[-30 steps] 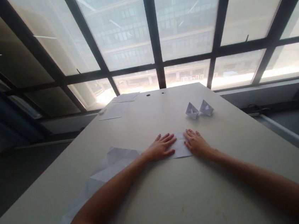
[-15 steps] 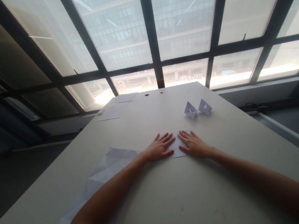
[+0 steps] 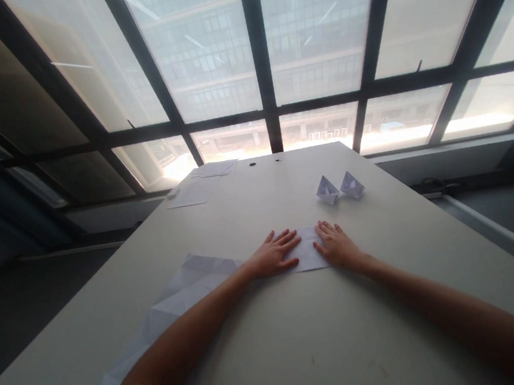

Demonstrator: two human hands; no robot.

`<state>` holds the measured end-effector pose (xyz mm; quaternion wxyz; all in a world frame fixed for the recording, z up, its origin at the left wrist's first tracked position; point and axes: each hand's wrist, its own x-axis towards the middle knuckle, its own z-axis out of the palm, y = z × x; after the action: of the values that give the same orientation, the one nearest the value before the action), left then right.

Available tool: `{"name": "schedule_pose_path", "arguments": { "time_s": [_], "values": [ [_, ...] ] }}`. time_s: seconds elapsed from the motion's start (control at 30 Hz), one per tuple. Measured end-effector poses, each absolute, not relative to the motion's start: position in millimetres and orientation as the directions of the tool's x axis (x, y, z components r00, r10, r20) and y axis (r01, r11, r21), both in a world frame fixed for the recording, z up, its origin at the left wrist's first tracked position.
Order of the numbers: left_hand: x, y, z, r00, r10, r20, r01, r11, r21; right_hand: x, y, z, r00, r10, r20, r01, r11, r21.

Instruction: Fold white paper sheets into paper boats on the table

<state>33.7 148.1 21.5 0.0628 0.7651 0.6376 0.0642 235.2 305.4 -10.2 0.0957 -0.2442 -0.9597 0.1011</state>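
A small white sheet of paper lies flat on the white table in front of me. My left hand rests palm down over its left part, fingers spread. On the right edge of the same paper, my right hand lies flat, its thumb apart from the fingers. Between the two hands the paper's middle shows. Two folded paper boats stand side by side beyond my right hand.
A large creased white paper lies at the left, partly under my left forearm. More flat sheets are at the table's far left corner. Tall windows with dark frames rise behind the table.
My right hand has slid a little to the right across the paper, uncovering more of its middle. My left hand has stayed in place.
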Motion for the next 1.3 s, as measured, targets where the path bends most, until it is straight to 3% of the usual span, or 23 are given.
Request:
{"name": "schedule_pose_path", "arguments": {
  "time_s": [0.2, 0.3, 0.83, 1.3],
  "values": [
    [33.7, 148.0, 20.4, 0.181, 0.983, 0.021, 0.968, -0.182, 0.174, 239.2, 295.7, -1.6, -0.975, 0.169, 0.141, 0.128, 0.956, -0.265],
    [34.1, 148.4, 20.4, 0.187, 0.982, 0.013, 0.967, -0.187, 0.174, 240.2, 291.8, 1.1, -0.987, 0.089, 0.133, 0.049, 0.959, -0.280],
    [32.3, 152.1, 14.9, 0.128, 0.990, 0.052, 0.963, -0.136, 0.231, 239.2, 295.8, -0.4, -0.990, 0.102, 0.101, 0.068, 0.954, -0.293],
    [31.9, 152.7, 14.4, 0.121, 0.991, 0.051, 0.964, -0.130, 0.233, 235.9, 306.1, -5.5, -0.946, 0.304, 0.115, 0.258, 0.917, -0.304]
  ]
}}
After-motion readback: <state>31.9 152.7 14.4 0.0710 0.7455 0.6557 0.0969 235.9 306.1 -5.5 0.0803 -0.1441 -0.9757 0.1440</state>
